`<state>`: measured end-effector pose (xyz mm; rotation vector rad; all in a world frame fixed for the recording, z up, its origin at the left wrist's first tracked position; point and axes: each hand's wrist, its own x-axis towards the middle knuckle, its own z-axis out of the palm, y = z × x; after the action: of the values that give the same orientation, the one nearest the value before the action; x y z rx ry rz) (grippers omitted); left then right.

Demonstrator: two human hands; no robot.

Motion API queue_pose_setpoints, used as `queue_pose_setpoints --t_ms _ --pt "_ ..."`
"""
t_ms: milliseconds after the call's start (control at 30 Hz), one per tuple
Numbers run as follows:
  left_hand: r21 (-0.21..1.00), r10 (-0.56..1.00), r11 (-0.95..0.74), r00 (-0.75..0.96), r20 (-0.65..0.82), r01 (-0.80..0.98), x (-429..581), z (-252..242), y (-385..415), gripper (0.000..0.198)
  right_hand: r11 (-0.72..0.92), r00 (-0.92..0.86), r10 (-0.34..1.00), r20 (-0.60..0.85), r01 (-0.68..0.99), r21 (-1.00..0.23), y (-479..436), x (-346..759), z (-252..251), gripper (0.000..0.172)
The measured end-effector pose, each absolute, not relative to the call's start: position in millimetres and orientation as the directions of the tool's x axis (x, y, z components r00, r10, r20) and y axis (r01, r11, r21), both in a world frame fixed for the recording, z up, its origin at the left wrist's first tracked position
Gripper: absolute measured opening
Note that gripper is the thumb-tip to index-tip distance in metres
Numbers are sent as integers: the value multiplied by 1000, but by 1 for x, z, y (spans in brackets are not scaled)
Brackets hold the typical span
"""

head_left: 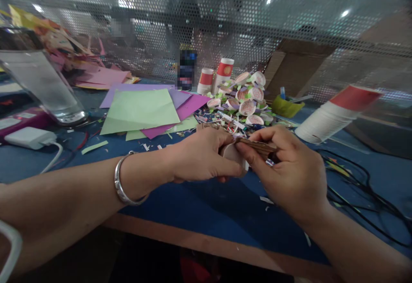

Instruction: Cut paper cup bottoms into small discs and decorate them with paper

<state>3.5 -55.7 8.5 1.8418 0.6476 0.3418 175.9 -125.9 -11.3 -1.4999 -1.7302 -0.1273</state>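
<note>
My left hand [202, 156], with a silver bangle on the wrist, is closed around a small pale, rounded piece [234, 155] that looks like part of a paper cup. Its lower part is covered by my thumb. A strip of brown corrugated cardboard [259, 146] is pinched between the thumb and fingers of my right hand [289, 171]. The cardboard lies against the top edge of the pale piece, above the table's front half. Just behind both hands is a heap of cut cup pieces [247, 107] with green and purple paper bits.
Green paper sheets [141, 109] lie left of the heap. A glass of water [54, 85] and a white charger [30, 138] stand at far left. Stacked paper cups [334, 115] lean at right, near black cables [363, 180]. Perforated metal [154, 30] closes the back.
</note>
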Motion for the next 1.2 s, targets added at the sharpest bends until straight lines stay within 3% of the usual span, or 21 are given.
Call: queue_pose_setpoints --t_ms 200,367,567,667,833,1033,1200 --pt "973 630 -107 771 -92 204 9 6 -54 11 271 137 763 632 820 -504 -123 180 -7 19" --pt "990 627 -26 774 -89 135 10 10 -53 5 295 101 813 574 777 -555 -122 179 -5 17" --pt "975 603 -119 794 -81 189 8 9 -52 11 300 33 858 513 777 -553 -121 178 -6 14" --pt "957 583 -196 811 -60 212 6 7 -54 13 305 47 833 551 792 -529 -123 176 -6 14" --pt "976 572 -137 818 -64 171 10 4 -59 17 336 107 759 642 781 -527 -122 176 -7 17" --pt "995 546 24 833 -91 93 12 4 -55 18 336 245 747 618 663 -669 -121 184 -9 19" --pt "994 552 -45 832 -62 103 8 3 -51 20 307 303 811 499 506 -806 -115 195 -14 25"
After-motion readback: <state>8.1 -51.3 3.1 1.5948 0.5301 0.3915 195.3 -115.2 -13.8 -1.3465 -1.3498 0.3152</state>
